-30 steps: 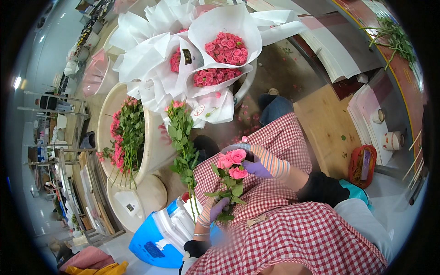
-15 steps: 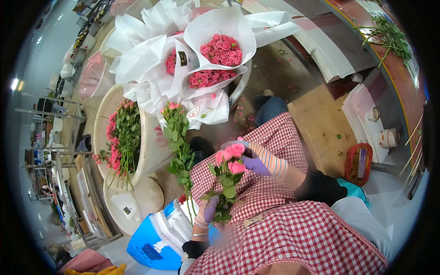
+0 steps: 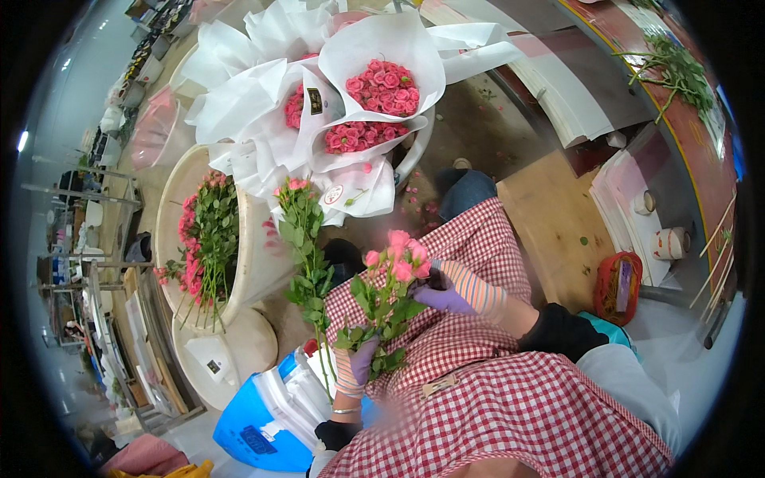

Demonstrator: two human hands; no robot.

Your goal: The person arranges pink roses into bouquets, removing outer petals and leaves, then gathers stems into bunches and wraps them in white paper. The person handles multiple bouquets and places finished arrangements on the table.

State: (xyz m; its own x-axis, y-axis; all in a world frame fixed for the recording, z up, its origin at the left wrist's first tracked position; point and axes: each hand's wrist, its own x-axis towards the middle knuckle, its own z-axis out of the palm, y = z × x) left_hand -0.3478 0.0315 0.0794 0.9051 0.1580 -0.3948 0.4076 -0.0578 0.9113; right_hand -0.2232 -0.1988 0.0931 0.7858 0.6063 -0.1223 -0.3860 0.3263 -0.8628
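My left hand, in a purple glove with a striped cuff, grips the stems of a small bunch of pink roses over my lap, which a red checked apron covers. My right hand, gloved the same way, touches the bunch just below the blooms. A second leafy bunch of pink roses stands upright just left of the held one.
A pale tub on the left holds several pink rose stems. Behind it stand white paper-wrapped bouquets of pink roses. A blue bin sits by my left knee. A red basket and tape rolls lie to the right.
The held bunch has risen slightly and turned, with my right hand shifting along with it near the blooms. The view has tilted a little.
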